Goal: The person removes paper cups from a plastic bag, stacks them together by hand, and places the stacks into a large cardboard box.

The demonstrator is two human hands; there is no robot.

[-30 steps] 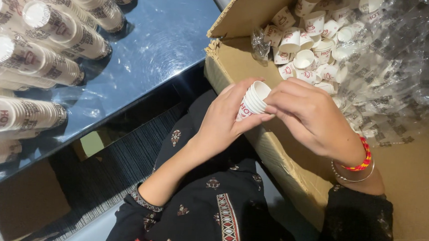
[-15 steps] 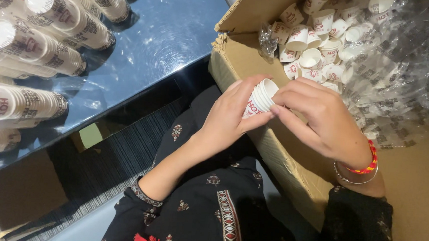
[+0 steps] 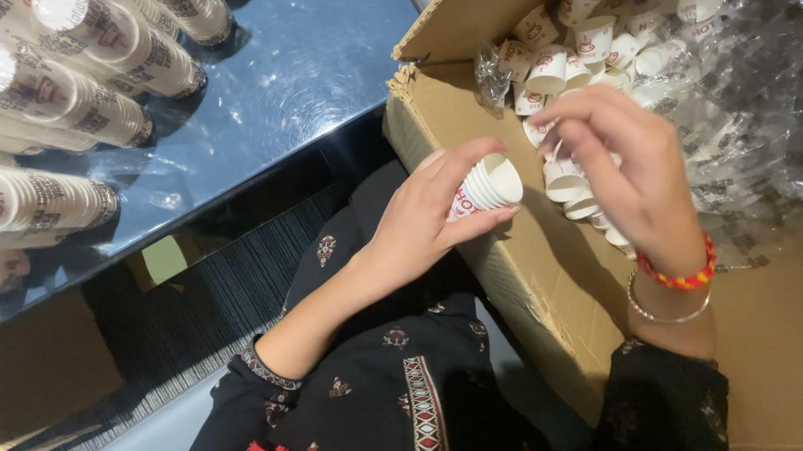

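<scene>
At nine to eleven o'clock, long stacks of paper cups [image 3: 75, 94] lie on their sides on a glossy blue table [image 3: 308, 80]. Near the centre, the left hand [image 3: 430, 218] is closed around a short stack of small white cups [image 3: 486, 186], thumb underneath and fingers curled over the top, rims pointing toward three o'clock. Just beside it at two o'clock, the right hand [image 3: 623, 169] reaches into an open cardboard box [image 3: 528, 289], fingers bent loosely downward over the loose cups [image 3: 579, 55] heaped inside; whether it actually grips one I cannot tell, since the fingers hide their tips. Crumpled clear plastic wrap [image 3: 770, 118] fills the box at one to three o'clock.
</scene>
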